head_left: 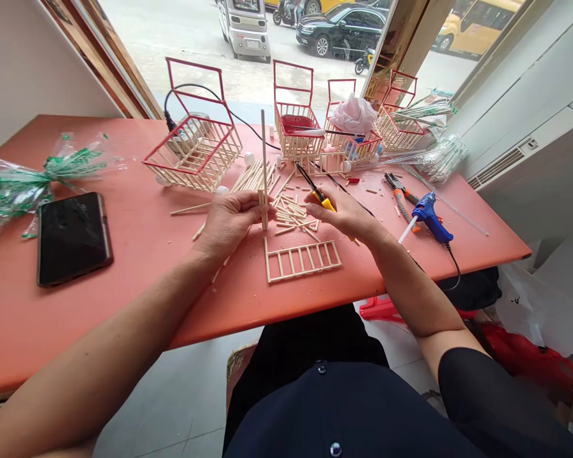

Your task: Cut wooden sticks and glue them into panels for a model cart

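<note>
My left hand is closed round thin wooden sticks held upright, a long one with a shorter one beside it. In my right hand is a pair of pliers with yellow handles and long dark jaws, pointing up and left, apart from the sticks. Just below my hands, a ladder-like stick frame lies flat near the table's front edge. Short cut stick pieces are scattered between my hands, with a bundle of longer sticks behind the left one.
Stick-built carts with red rims stand along the back of the pink table. To the right lie a blue glue gun and orange-handled pliers. On the left are a dark-screened device and plastic wrapping.
</note>
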{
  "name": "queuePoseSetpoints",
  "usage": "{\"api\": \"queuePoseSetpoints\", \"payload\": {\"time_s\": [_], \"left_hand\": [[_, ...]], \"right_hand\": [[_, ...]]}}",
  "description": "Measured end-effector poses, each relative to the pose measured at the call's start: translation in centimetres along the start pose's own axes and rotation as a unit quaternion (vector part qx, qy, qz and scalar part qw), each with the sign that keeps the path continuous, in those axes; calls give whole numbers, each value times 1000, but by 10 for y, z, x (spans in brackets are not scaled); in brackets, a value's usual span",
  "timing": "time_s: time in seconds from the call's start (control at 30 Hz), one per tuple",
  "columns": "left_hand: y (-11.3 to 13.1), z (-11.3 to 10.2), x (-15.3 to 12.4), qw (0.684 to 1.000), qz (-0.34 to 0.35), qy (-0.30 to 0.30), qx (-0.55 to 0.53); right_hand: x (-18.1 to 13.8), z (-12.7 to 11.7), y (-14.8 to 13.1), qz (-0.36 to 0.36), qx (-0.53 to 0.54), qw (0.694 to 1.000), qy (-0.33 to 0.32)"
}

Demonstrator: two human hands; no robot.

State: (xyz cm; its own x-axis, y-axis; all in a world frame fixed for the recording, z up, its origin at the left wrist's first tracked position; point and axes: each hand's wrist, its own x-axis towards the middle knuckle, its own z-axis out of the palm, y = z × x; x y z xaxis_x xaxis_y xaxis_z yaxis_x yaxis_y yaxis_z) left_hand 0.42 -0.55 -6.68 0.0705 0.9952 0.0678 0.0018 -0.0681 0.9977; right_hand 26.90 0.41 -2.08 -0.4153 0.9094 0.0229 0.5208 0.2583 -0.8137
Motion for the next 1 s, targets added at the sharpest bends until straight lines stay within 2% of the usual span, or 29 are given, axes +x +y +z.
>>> {"api": "queuePoseSetpoints", "payload": {"time_s": [0.37, 0.53, 0.73, 1.0], "left_hand": [[12, -2, -4, 996, -15, -87, -32], [13, -1, -5, 990, -31, -131, -42], [16, 0, -6, 988, -34, -147, -41], [18, -4, -4, 978, -84, -186, -44]], "right_hand": [[-4, -9, -24, 45, -166, 980, -99], [-7, -13, -36, 33, -150, 979, -136], [-6, -13, -39, 46, -134, 975, -171], [-12, -13, -49, 111, -115, 971, -180]]}}
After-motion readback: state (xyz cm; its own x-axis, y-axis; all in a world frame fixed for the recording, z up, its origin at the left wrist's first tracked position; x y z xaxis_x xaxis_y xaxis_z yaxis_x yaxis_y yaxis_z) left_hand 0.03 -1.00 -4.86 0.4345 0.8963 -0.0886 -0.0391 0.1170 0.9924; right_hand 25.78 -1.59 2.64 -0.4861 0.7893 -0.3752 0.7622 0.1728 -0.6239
